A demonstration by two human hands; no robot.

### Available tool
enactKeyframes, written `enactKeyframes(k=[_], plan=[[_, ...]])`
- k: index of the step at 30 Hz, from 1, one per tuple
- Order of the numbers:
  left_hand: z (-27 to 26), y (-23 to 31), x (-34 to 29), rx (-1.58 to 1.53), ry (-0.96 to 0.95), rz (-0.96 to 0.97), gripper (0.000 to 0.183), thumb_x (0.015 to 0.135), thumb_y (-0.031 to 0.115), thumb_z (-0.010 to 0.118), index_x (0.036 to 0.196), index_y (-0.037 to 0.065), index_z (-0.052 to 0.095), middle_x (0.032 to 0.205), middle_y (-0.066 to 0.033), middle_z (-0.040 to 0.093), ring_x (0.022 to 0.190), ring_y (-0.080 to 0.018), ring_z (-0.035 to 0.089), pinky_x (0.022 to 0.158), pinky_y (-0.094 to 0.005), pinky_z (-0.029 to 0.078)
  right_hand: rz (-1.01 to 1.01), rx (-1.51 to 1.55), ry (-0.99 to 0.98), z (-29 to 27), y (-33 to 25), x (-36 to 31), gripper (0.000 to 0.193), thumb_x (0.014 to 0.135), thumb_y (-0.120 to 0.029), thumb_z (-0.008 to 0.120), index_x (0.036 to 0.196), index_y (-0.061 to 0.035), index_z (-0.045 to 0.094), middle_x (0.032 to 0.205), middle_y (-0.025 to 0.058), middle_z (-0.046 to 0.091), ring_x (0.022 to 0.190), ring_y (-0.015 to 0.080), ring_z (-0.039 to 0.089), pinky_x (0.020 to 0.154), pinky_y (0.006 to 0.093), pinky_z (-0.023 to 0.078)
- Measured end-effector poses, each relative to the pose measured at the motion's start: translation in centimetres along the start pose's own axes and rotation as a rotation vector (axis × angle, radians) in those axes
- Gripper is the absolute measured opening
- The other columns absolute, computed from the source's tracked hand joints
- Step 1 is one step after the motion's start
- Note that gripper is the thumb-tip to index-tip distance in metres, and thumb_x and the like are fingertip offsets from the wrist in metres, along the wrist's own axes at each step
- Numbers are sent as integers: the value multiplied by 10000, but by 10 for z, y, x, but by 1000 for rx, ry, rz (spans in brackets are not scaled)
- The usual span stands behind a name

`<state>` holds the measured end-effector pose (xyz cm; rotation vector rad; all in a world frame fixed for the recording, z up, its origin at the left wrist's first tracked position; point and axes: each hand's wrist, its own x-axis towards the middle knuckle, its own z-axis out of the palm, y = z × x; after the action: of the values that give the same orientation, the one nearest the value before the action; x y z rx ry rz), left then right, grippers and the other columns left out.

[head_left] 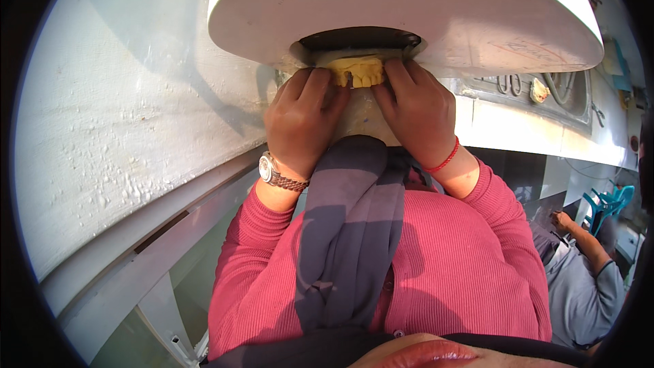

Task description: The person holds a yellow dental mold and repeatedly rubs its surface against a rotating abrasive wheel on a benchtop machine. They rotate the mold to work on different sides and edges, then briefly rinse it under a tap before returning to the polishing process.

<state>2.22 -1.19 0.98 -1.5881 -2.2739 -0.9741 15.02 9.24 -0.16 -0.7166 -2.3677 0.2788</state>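
Left hand [298, 121]: you curl its fingers mostly closed on the cast's left end, from 8 o'clock | yellow tooth cast [359, 72]: between your hands, dark slot [357, 39] of the white machine [477, 7] at its 12 | right hand [424, 112]: you pinch the right end, fingers bent, from 4 o'clock | metal sink [579, 114]: well apart, 3 o'clock

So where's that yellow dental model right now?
In the head view, the yellow dental model is upper centre, held between left hand and right hand, below the dark opening of the white housing.
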Motion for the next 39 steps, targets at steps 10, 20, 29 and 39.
enactKeyframes(k=[10, 20, 29, 39], plan=[[6, -9, 3, 9, 34, 51, 213, 702, 138, 749, 801, 88, 567, 707, -64, 546, 633, -264, 576, 546, -370, 478, -11, -66, -50, -4, -4, 6, 220, 741, -184, 687, 902, -91, 569, 676, 47, 562, 595, 216, 607, 497, 327, 483], [7, -5, 6, 89, 51, 133, 178, 708, 115, 723, 792, 96, 567, 720, -55, 546, 646, -248, 578, 553, -356, 485, -126, -217, -45, -2, -3, 9, 170, 778, -193, 637, 709, -117, 501, 600, -3, 492, 541, 134, 561, 474, 264, 455], [10, -3, 6, 75, 14, 83, 132, 761, 101, 686, 835, 86, 577, 789, -70, 560, 652, -255, 592, 559, -362, 488, -154, -144, 5, 5, 4, 5, 194, 780, -201, 654, 712, -113, 495, 610, 0, 484, 559, 145, 557, 485, 273, 437], [7, 6, 9, 34, -51, 16, 112, 790, 86, 672, 859, 71, 585, 828, -95, 583, 657, -281, 604, 562, -373, 488, -31, -47, -19, 4, 1, 7, 131, 751, -149, 653, 772, -99, 533, 692, 17, 551, 622, 164, 602, 499, 290, 480]])
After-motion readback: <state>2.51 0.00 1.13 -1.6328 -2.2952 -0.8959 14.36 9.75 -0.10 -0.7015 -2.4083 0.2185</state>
